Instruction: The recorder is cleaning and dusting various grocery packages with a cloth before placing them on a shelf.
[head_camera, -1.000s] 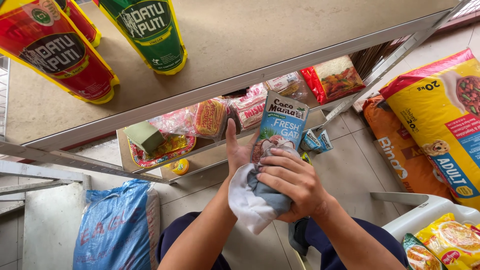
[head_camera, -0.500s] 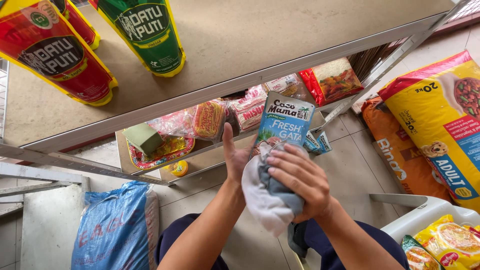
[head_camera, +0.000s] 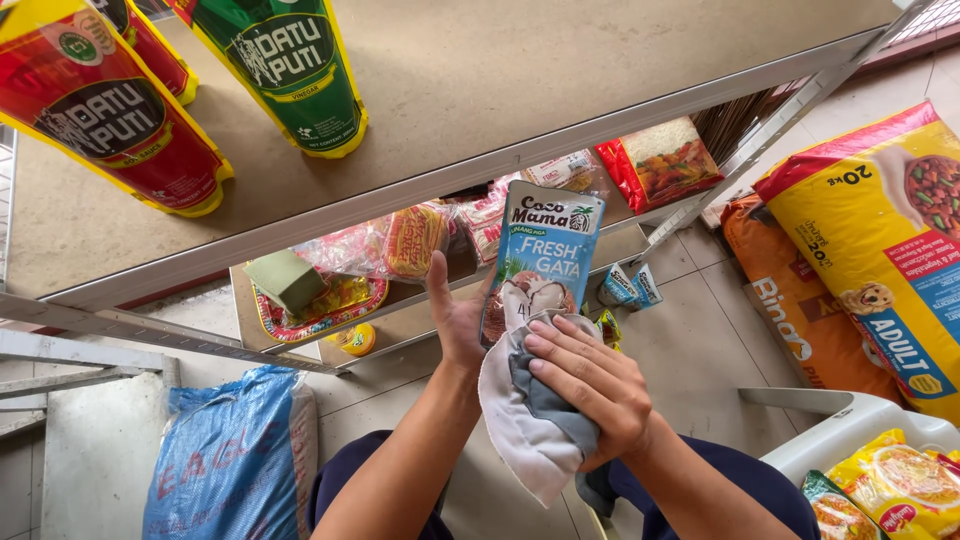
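From above I look down on a wide beige shelf (head_camera: 560, 70) with a metal edge, filling the top of the view. On its left stand three tall pouches: a red one (head_camera: 95, 110), a green one (head_camera: 290, 65) and a second red one (head_camera: 150, 45) behind. At the right, on the tiled floor, lies a big yellow pet-food bag (head_camera: 880, 240) over an orange bag (head_camera: 800, 310). At lower left sits a blue sack (head_camera: 225, 460). A lower shelf (head_camera: 400, 325) carries packaged snacks and a green block (head_camera: 285, 280). In the centre, my left hand (head_camera: 455, 320) is closed around the back of a blue carton (head_camera: 540, 260), holding it upright in front of the shelf edge, thumb up along its left side. My right hand (head_camera: 590, 385) presses a white-and-grey cloth (head_camera: 530, 420) against the carton's lower front, fingers curled over it.
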